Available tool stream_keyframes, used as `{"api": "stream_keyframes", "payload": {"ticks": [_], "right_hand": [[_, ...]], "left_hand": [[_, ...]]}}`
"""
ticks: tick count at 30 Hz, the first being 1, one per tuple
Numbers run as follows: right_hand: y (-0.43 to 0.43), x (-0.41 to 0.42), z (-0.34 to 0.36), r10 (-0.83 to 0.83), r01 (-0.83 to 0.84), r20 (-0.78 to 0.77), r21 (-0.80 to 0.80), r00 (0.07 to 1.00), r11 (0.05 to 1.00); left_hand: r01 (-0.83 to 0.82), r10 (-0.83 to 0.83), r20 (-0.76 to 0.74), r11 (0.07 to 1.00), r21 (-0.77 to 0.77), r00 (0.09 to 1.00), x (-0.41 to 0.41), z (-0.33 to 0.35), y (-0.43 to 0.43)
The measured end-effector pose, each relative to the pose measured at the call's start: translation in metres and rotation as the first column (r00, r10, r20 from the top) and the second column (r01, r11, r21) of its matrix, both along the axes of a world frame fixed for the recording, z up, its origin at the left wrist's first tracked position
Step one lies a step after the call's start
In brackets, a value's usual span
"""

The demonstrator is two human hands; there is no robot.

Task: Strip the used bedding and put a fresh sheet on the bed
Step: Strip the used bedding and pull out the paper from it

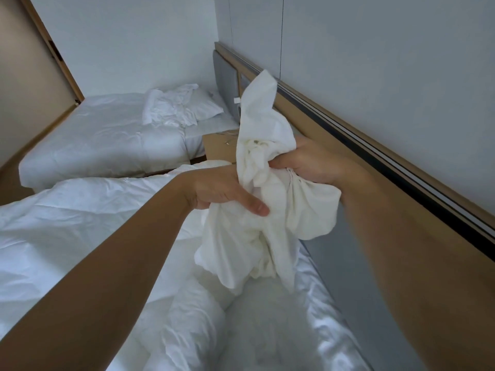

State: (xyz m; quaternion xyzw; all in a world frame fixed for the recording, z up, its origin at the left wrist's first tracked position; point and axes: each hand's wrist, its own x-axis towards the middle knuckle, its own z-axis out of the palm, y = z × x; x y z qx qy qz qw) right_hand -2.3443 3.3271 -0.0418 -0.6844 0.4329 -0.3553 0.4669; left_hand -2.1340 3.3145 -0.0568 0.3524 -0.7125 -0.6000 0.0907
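A bunched white cloth [267, 210] hangs above the rumpled duvet [67, 223] of the near bed, the left hand [222, 190] curling its fingers into the folds with its thumb across the front, the right hand [308, 162] clenching the gathered fabric just beside it, near the headboard [345, 263].

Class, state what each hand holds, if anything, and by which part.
Both grip one bunched white cloth: left hand at its gathered middle, right hand just above.
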Motion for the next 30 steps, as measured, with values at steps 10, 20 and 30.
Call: {"api": "stream_keyframes", "payload": {"ticks": [10,20,30], "right_hand": [[0.005,-0.005,-0.019,0.031,-0.034,0.026,0.103,0.999,0.994],[0.006,0.011,-0.043,0.11,-0.085,-0.123,0.192,0.986,0.978],[-0.008,-0.014,0.009,-0.073,0.071,-0.041,-0.056,0.997,0.996]], "left_hand": [[-0.119,0.12,-0.091,0.993,0.017,0.989,0.015,0.003,-0.006],[-0.319,0.29,-0.189,0.936,-0.149,0.938,-0.001,0.024,-0.007],[0.037,-0.038,0.109,0.999,0.013,0.993,-0.003,0.001,0.001]]}}
